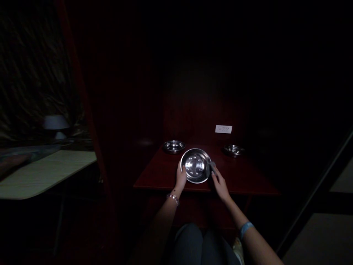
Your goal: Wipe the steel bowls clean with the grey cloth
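Note:
A shiny stainless steel bowl (194, 166) is tilted toward me above the front part of the red-brown table. My left hand (180, 177) grips its left rim, with the thumb on the inside and the other fingers hidden behind. At the bowl's right rim, my right hand (220, 184) is closed on a grey cloth (212, 168), which looks folded and lies against the rim. Dim light hides the cloth's exact shape. Two more metal bowls rest further back: one bowl (174, 146) at the left, another bowl (234, 150) at the right.
The dark red table (162, 175) stands inside a dark alcove with a side panel on its left. A white socket plate (223, 129) is on the back wall. Further left are a pale table (49, 171) and a lamp (56, 123). My legs (202, 244) are below the table edge.

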Available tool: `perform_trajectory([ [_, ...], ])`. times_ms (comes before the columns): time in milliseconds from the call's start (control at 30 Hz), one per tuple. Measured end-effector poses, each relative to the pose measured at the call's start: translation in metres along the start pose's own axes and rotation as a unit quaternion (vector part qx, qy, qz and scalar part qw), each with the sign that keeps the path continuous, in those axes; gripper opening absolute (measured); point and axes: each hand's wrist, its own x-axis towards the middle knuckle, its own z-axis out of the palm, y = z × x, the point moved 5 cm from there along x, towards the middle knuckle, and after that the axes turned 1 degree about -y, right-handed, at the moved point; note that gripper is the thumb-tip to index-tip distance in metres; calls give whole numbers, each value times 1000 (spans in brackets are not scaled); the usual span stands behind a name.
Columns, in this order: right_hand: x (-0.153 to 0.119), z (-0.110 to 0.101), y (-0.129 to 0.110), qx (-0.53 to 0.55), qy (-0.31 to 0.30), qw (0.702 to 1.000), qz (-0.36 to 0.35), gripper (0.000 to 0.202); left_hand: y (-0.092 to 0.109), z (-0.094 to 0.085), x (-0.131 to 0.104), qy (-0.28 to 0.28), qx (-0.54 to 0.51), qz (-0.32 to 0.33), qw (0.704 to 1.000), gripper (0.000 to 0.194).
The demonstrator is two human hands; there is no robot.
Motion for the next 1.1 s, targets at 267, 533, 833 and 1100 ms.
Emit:
perform_trajectory([
  [267,29,16,9,-24,70,994,76,73,4,1,-1,34,19,-3,999,40],
  [533,36,20,29,-39,106,983,143,74,1,5,3,17,25,-4,1000,39],
  [833,44,13,45,-26,53,987,149,61,-11,10,11,-3,20,-10,1000,45],
  [1100,40,16,34,-142,63,972,177,54,-13,14,10,-36,2,-41,999,33],
])
